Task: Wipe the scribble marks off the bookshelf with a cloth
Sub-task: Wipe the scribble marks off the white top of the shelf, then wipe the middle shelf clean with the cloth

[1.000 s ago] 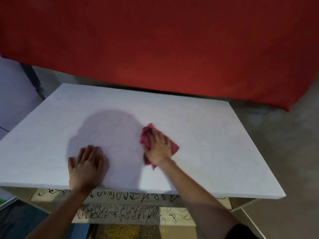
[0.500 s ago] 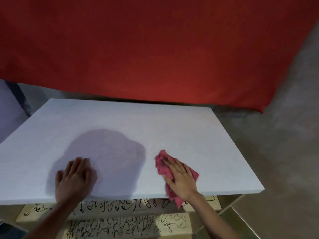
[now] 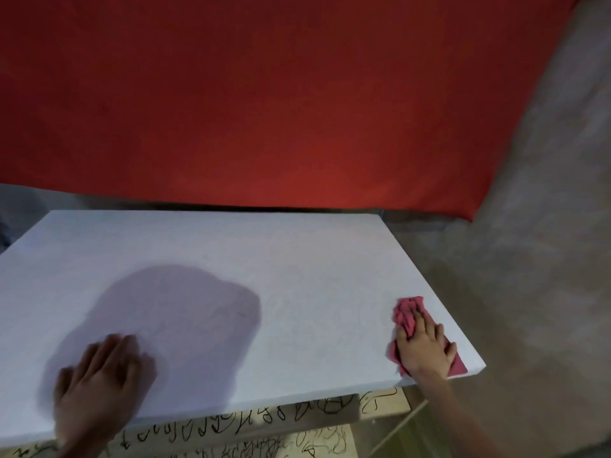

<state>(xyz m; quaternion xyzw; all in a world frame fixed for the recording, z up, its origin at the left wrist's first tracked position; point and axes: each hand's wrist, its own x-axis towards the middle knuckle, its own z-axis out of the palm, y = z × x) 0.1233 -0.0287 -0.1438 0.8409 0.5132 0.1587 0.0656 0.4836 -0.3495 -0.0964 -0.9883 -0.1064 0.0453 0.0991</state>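
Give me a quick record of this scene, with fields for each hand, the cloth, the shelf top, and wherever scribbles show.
left hand: flat on the top panel, near its front left, holding nothing
right hand: pressing on the cloth, fingers fairly straight
cloth: pink, crumpled, at the panel's front right corner
top panel: white, no marks visible
scribble marks: black, on the lower shelves below the front edge
background: red fabric

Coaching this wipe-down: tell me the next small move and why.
Probably carry the cloth off the near right corner, down to the shelf below: the white top looks free of marks, while black scribble marks cover that shelf. The right hand presses the cloth flat.
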